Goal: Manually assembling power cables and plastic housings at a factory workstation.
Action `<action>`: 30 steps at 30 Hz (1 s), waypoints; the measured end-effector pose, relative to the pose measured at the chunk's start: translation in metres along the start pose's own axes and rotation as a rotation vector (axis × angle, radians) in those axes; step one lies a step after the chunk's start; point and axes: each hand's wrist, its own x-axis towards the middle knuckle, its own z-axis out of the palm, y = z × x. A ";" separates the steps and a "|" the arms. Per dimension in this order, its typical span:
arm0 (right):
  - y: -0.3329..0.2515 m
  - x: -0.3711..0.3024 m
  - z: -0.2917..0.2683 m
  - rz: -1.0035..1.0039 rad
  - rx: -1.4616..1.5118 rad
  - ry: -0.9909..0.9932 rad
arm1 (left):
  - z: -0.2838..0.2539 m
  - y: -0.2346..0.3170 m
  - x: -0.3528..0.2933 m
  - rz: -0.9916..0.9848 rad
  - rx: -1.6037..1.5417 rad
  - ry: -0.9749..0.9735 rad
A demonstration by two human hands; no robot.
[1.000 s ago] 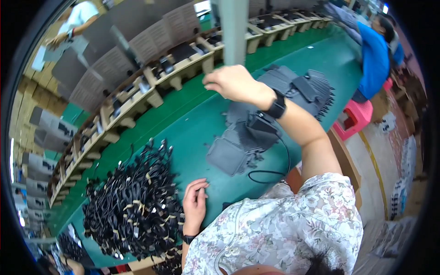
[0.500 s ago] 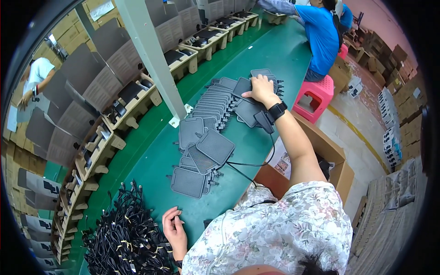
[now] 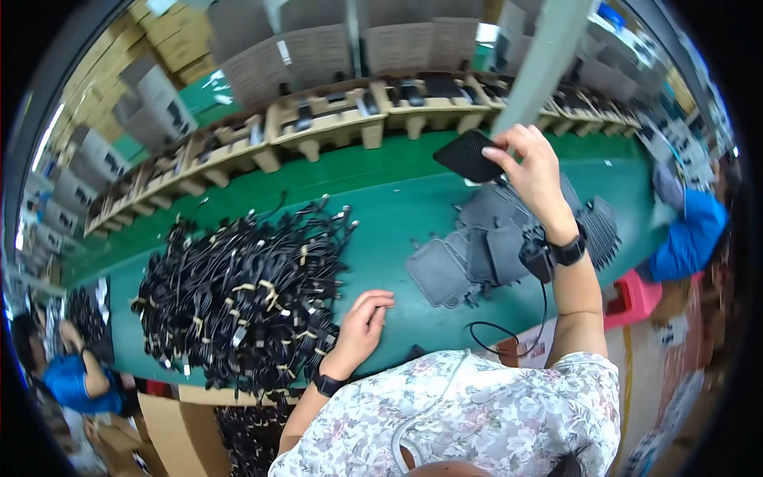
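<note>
Green bench [image 3: 377, 242] in a crowded workshop, seen from above through a fisheye lens. Along its far side we see a curved row of tan trays [image 3: 326, 127] holding dark parts, backed by upright grey panels [image 3: 405, 48]. Fine lines of print run across several panels; they are too small for us to read. We note a pale post [image 3: 548, 60] crossing this row.

Right hand [image 3: 532, 163]: its grip is narrow, thumb and fingers pinching one corner of a black plate [image 3: 467, 157]. We find this plate tilted, near the far edge of the bench and beside the post; we cannot tell how high it is held. Below the hand lie overlapping grey plates [image 3: 441, 270], and near its watch [image 3: 567, 246] we see a small black box [image 3: 537, 259], with a cable looping nearby.

Left hand [image 3: 359, 330]: it rests at the near side of the bench, grip loosely curled and partly spread, just right of a large heap of black cables [image 3: 246, 298] bound with pale ties.

At the near edge we distinguish a printed sheet [image 3: 540, 343], its marks illegible to us, and an open carton [image 3: 171, 433]. Co-workers in blue appear at both margins, one beside a pink stool [image 3: 640, 298].
</note>
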 end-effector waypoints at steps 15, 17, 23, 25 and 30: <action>0.004 0.155 0.252 0.427 0.510 -0.236 | 0.001 -0.007 -0.006 0.074 -0.068 -0.008; 0.021 0.153 0.265 0.274 0.101 -0.327 | 0.000 -0.008 -0.002 0.068 -0.092 -0.028; -0.016 0.140 0.251 0.045 -0.375 -0.276 | 0.000 -0.015 -0.006 0.144 -0.043 0.077; -0.025 0.131 0.240 -0.039 -0.320 -0.205 | -0.001 -0.012 -0.003 0.117 -0.105 0.031; -0.109 0.103 0.221 -0.198 0.128 -0.241 | 0.001 -0.015 -0.006 0.122 -0.130 -0.002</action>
